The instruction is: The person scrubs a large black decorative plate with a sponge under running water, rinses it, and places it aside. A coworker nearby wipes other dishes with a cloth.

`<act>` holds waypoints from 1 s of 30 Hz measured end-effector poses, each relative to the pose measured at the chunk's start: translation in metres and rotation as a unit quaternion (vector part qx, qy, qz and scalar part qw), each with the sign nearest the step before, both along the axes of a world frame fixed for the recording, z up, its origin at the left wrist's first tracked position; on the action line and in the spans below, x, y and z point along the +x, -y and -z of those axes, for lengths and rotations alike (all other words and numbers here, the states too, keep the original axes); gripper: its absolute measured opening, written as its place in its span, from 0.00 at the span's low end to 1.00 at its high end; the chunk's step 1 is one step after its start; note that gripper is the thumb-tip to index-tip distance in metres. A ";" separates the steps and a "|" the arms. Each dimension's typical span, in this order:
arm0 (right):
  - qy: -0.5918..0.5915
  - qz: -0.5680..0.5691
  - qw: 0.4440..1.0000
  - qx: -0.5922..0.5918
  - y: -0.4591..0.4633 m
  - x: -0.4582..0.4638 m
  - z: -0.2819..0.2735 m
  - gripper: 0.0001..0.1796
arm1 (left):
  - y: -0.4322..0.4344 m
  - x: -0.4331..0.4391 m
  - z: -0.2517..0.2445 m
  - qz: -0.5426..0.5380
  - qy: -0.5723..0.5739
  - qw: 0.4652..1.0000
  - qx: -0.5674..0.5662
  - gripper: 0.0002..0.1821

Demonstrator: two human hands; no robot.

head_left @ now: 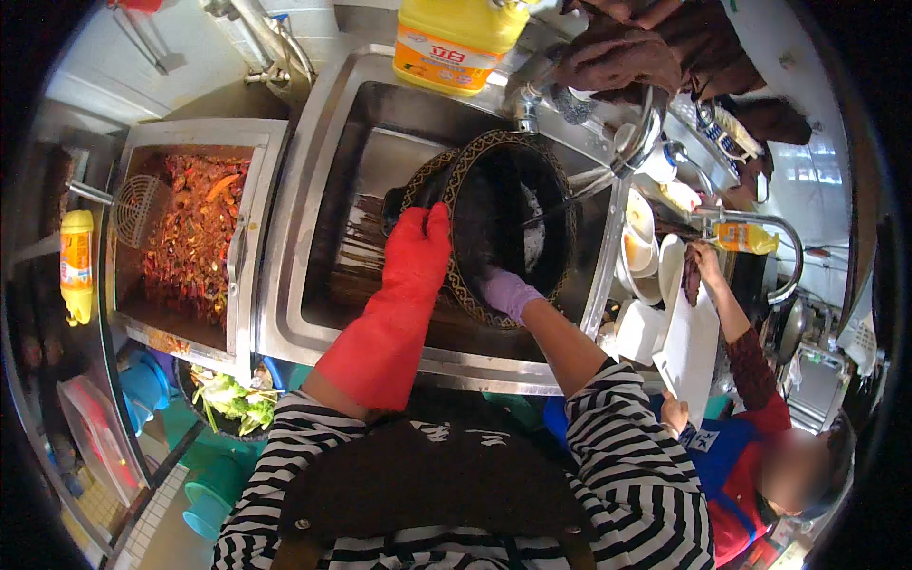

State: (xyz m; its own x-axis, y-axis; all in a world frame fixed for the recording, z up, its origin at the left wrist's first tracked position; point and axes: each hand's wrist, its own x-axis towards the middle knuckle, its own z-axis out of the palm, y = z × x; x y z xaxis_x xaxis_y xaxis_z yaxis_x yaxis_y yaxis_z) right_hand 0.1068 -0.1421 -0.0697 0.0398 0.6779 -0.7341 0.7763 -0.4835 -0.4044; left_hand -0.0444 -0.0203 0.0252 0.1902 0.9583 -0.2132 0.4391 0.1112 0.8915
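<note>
A large black pot (499, 214) with a gold-patterned rim stands tilted in a stainless steel sink (360, 157), its inside facing up and towards me. My left hand (420, 249), in a long red rubber glove, grips its left rim. Inside the lower part of the pot is my right hand (509, 293), in a thin purple glove. The fingers of that hand are lost in the dark interior, so I cannot tell whether they hold something. Behind the pot, partly hidden, is a second black pot (429, 174) with a similar rim. Brown, murky water (356, 278) covers part of the sink bottom.
A faucet (645, 135) arches over the pot's right side. A yellow detergent jug (456, 43) stands behind the sink. On the left, a steel basin (263, 142) holds reddish food waste and a strainer (141, 211). To the right, a co-worker's hands hold a white tray (687, 342) near stacked dishes.
</note>
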 end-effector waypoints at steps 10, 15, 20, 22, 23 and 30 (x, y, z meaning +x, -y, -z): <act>-0.520 0.657 0.476 0.268 -0.110 -0.034 -0.038 0.26 | -0.005 0.002 0.029 0.008 0.035 0.998 0.046 0.18; -0.363 0.579 0.609 0.402 -0.108 -0.040 -0.069 0.23 | -0.012 -0.003 0.011 0.075 -0.033 0.996 -0.032 0.23; -0.168 0.299 0.831 0.438 -0.061 -0.064 -0.081 0.27 | -0.005 -0.003 0.024 -0.015 0.097 0.993 -0.060 0.24; -0.078 0.355 0.807 0.466 -0.099 -0.049 -0.073 0.28 | -0.004 -0.001 0.019 -0.015 0.078 0.993 -0.082 0.29; -0.026 0.387 0.787 0.480 -0.122 -0.032 -0.074 0.28 | -0.002 0.003 0.003 0.001 0.053 0.995 -0.086 0.31; -0.084 0.308 0.814 0.486 -0.082 -0.070 -0.073 0.29 | -0.007 -0.003 0.010 -0.003 0.100 0.990 -0.095 0.34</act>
State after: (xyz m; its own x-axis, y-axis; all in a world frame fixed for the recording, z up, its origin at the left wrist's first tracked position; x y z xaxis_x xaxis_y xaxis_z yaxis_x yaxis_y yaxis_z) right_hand 0.0370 -0.0603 0.0032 0.5463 0.8308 0.1064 0.4023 -0.1488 -0.9033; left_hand -0.0478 -0.0134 0.0155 0.2407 0.9057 -0.3489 0.2554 0.2877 0.9230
